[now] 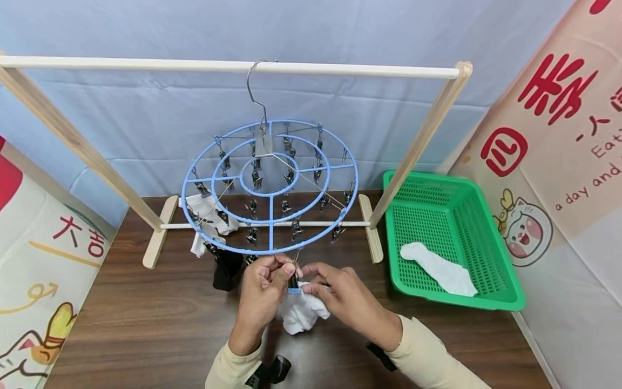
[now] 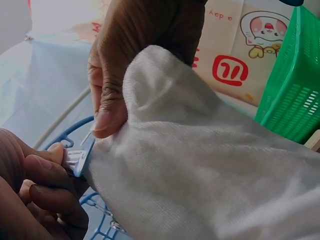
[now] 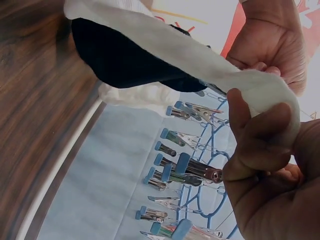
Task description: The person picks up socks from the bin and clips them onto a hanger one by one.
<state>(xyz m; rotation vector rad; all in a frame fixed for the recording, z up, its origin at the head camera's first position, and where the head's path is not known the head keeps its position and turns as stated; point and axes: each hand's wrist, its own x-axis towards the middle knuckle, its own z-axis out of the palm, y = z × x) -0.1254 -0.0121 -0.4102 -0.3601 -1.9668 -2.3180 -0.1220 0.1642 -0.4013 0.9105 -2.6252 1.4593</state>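
Note:
At the front of a round blue drying hanger (image 1: pixel 272 221), my left hand (image 1: pixel 262 289) pinches a metal clip with blue tips (image 2: pixel 77 159). Just beside it my right hand (image 1: pixel 345 292) grips a white sock (image 1: pixel 301 316) by its edge, between thumb and fingers. The edge of the sock is right at the clip's blue tips in the left wrist view, and the rest hangs below the hands. Further left on the hanger hang a black sock (image 1: pixel 227 269) and some white socks (image 1: pixel 206 208).
The hanger's hook sits on the white bar (image 1: pixel 357 69) of a wooden rack over the brown table (image 1: pixel 160 313). Several other clips dangle from the rings. At the right stands a green basket (image 1: pixel 495 265) with another white sock (image 1: pixel 439 268) in it.

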